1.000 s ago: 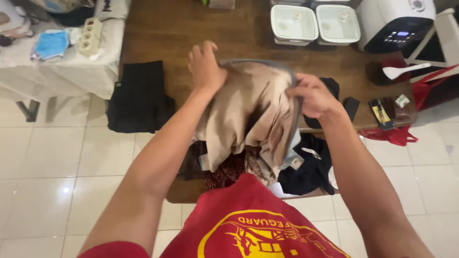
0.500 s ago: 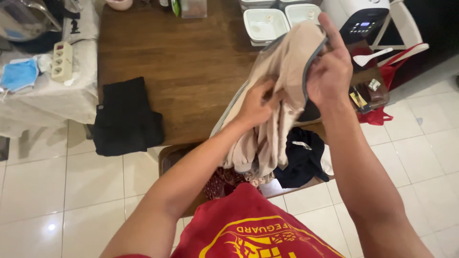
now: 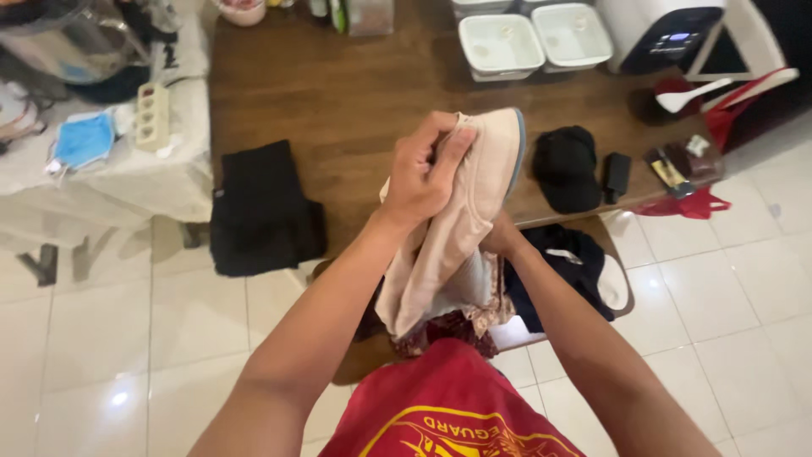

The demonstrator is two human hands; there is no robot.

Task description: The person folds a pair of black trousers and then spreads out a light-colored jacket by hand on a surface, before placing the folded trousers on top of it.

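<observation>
My left hand [image 3: 420,173] grips the top of a beige garment with a grey-blue edge [image 3: 461,220], holding it up over the near edge of the wooden table [image 3: 338,93]. The cloth hangs down in folds toward my red shirt. My right hand [image 3: 499,239] is mostly hidden behind the garment, reaching in under it; only the wrist and part of the hand show. Below lies a pile of clothes: a dark red patterned piece [image 3: 440,330] and a dark navy garment [image 3: 558,271].
A folded black garment [image 3: 262,207] hangs over the table's left edge. On the table are a black cap [image 3: 565,167], a black case [image 3: 616,173], two white lidded containers [image 3: 533,42] and a white appliance [image 3: 668,34]. A cloth-covered side table with a power strip [image 3: 150,114] stands left.
The beige garment has come down from high at the right to the middle. My left hand moved up to grip its top; my right hand dropped behind and under the cloth.
</observation>
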